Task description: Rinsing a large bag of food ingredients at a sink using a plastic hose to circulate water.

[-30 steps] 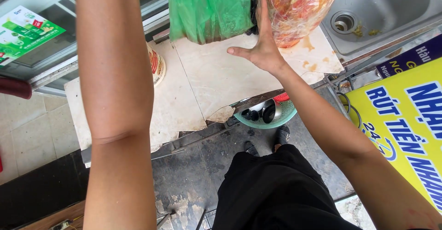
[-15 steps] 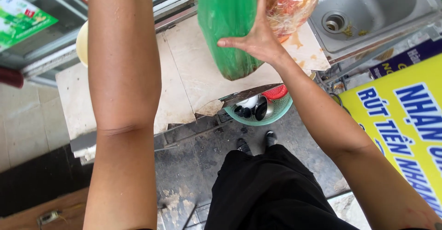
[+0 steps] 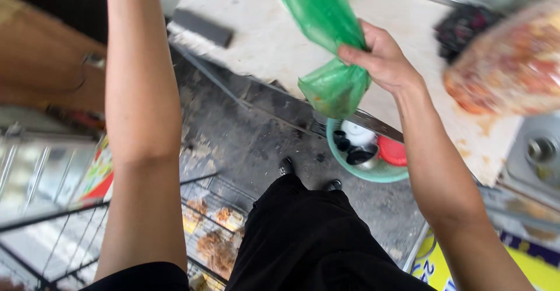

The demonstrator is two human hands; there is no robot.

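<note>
My right hand is closed around the middle of a green plastic bag. The bag hangs from above the frame down over the edge of a pale stone worktop. Its bulging lower end sits just below my fingers. My left forearm reaches straight up on the left and the hand itself is cut off by the top edge. A clear bag of orange-red food hangs blurred to the right of my right hand, apart from it.
A dark block lies on the worktop's left end and a dark purple bundle at its right. A teal basin of lids sits under the counter. A steel sink is right, a wire rack of fried food lower left.
My right hand has left the clear bag of red food and closed on the green bag. The view has swung round, so the worktop now lies at the top.
</note>
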